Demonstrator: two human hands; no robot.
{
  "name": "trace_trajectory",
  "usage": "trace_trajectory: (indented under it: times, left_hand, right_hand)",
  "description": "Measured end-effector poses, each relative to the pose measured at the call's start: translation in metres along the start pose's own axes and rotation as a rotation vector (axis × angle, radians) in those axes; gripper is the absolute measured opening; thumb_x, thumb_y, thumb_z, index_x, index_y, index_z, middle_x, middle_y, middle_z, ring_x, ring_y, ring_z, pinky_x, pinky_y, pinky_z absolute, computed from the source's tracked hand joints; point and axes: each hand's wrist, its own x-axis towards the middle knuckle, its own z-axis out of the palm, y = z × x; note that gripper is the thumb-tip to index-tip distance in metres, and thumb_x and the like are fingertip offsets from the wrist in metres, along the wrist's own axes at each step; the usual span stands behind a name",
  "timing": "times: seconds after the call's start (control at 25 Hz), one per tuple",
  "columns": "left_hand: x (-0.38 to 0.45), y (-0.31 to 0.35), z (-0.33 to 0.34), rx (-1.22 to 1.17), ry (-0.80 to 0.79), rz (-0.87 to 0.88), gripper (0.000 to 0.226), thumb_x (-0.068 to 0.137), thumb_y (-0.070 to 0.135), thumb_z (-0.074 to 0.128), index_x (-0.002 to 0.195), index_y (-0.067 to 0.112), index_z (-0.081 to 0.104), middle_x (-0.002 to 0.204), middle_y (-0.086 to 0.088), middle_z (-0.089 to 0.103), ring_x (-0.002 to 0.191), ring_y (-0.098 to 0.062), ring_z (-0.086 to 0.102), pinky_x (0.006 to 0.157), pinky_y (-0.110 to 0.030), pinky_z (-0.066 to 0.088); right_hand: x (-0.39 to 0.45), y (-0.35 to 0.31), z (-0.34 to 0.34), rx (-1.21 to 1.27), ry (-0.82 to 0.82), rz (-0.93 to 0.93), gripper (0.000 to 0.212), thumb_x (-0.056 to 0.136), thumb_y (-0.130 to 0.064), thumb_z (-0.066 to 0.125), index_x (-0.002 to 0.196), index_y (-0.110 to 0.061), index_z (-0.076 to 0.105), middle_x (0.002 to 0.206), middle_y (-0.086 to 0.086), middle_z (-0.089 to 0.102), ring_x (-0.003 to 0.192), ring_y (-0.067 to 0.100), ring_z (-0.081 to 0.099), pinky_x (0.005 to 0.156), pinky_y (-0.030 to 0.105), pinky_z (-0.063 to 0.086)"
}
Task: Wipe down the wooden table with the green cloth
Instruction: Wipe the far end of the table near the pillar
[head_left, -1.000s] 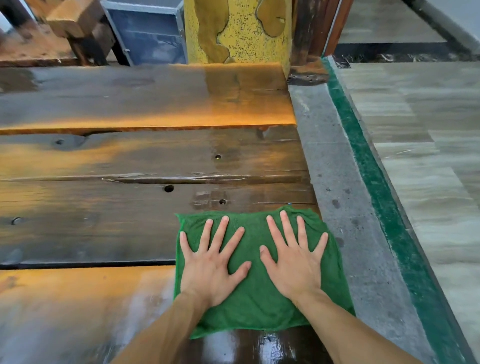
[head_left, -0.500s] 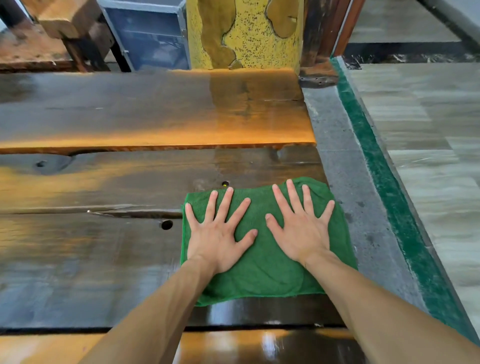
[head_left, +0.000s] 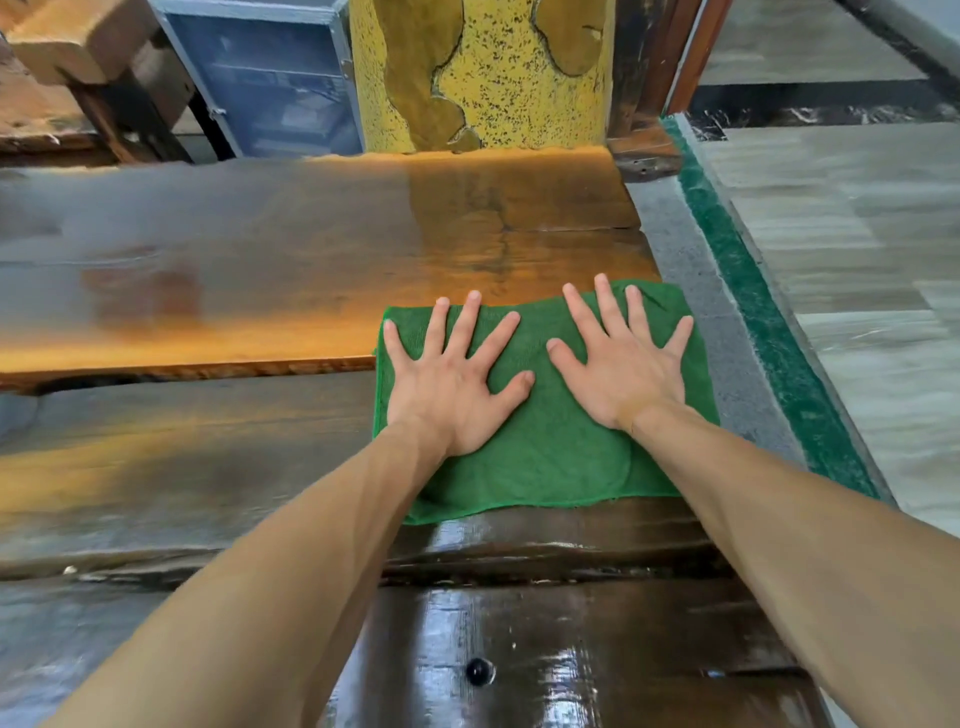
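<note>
Since half a second ago I see the square green microfibre cloth (head_left: 545, 441) carried away from me across the dark, glossy wooden plank table (head_left: 208, 467); its far edge now overlaps the lighter orange-brown far plank (head_left: 311, 249), where before it lay wholly on the darker plank nearer me. Both hands have travelled with it. My left hand (head_left: 452, 384) lies flat on the left half of the cloth, fingers straight and fanned wide, palm pressing down. My right hand (head_left: 623, 364) lies the same way on the right half, fingers spread, its fingertips reaching just past the cloth's far edge. Neither hand pinches or bunches the fabric. The cloth sits at the table's right end, its right edge touching the grey stone strip (head_left: 691, 291) beside the table; a green band (head_left: 769, 332) runs along that strip's outer side. Beyond the cloth, past the table's far edge, stands a yellow speckled pillar (head_left: 483, 78). Nearer me than the cloth the wood shines wet, with a small dark hole (head_left: 479, 671) in it.
</note>
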Motion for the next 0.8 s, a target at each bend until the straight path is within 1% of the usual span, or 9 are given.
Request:
trace_trajectory:
  times: [0.12, 0.24, 0.4, 0.56, 0.68, 0.8]
  left_hand:
    - [0.049, -0.004, -0.006, -0.009, -0.01, -0.023, 0.07, 0.09, 0.081, 0.006, 0.154, 0.056, -0.01, 0.168, 0.01, -0.02, 0.155, -0.022, -0.018, 0.113, -0.075, -0.008]
    - [0.11, -0.012, -0.012, -0.019, -0.007, -0.043, 0.07, 0.089, 0.083, 0.007, 0.153, 0.058, -0.009, 0.168, 0.012, -0.018, 0.155, -0.021, -0.017, 0.113, -0.075, -0.009]
    - [0.183, -0.021, -0.021, -0.015, 0.036, -0.048, 0.07, 0.089, 0.084, 0.011, 0.153, 0.059, -0.001, 0.17, 0.012, -0.008, 0.156, -0.021, -0.01, 0.114, -0.074, -0.009]
    - [0.254, -0.031, -0.036, -0.024, 0.028, -0.053, 0.07, 0.089, 0.083, 0.014, 0.154, 0.059, 0.003, 0.17, 0.012, -0.004, 0.157, -0.021, -0.006, 0.114, -0.074, -0.008]
    - [0.295, -0.036, -0.042, -0.027, 0.04, -0.076, 0.069, 0.089, 0.083, 0.017, 0.153, 0.06, 0.005, 0.17, 0.012, -0.001, 0.157, -0.021, -0.004, 0.114, -0.074, -0.007]
    - [0.317, -0.037, -0.044, -0.038, 0.065, -0.082, 0.069, 0.089, 0.083, 0.018, 0.153, 0.06, 0.007, 0.17, 0.011, 0.004, 0.157, -0.022, 0.001, 0.114, -0.074, -0.007]
  right_hand:
    - [0.05, 0.003, -0.01, 0.019, -0.029, -0.01, 0.067, 0.095, -0.073, 0.012, 0.154, -0.051, -0.01, 0.164, -0.016, -0.021, 0.152, 0.018, -0.017, 0.114, 0.071, -0.008]
    - [0.107, 0.006, -0.017, 0.022, -0.012, -0.021, 0.067, 0.094, -0.073, 0.014, 0.154, -0.051, -0.009, 0.164, -0.016, -0.021, 0.152, 0.018, -0.017, 0.115, 0.07, -0.006]
    - [0.18, 0.01, -0.024, 0.037, 0.01, -0.04, 0.068, 0.093, -0.075, 0.014, 0.154, -0.051, -0.005, 0.165, -0.016, -0.015, 0.153, 0.018, -0.013, 0.116, 0.069, 0.0]
    - [0.254, 0.012, -0.036, 0.056, 0.008, -0.057, 0.068, 0.093, -0.075, 0.017, 0.155, -0.051, -0.001, 0.166, -0.014, -0.012, 0.154, 0.02, -0.011, 0.117, 0.068, 0.004]
    - [0.297, 0.013, -0.041, 0.068, 0.013, -0.078, 0.07, 0.093, -0.075, 0.019, 0.155, -0.05, 0.0, 0.167, -0.011, -0.01, 0.154, 0.023, -0.01, 0.119, 0.063, 0.005]
    - [0.319, 0.014, -0.041, 0.06, 0.043, -0.082, 0.071, 0.094, -0.074, 0.018, 0.157, -0.047, 0.002, 0.168, -0.007, -0.005, 0.154, 0.026, -0.005, 0.121, 0.059, 0.005]
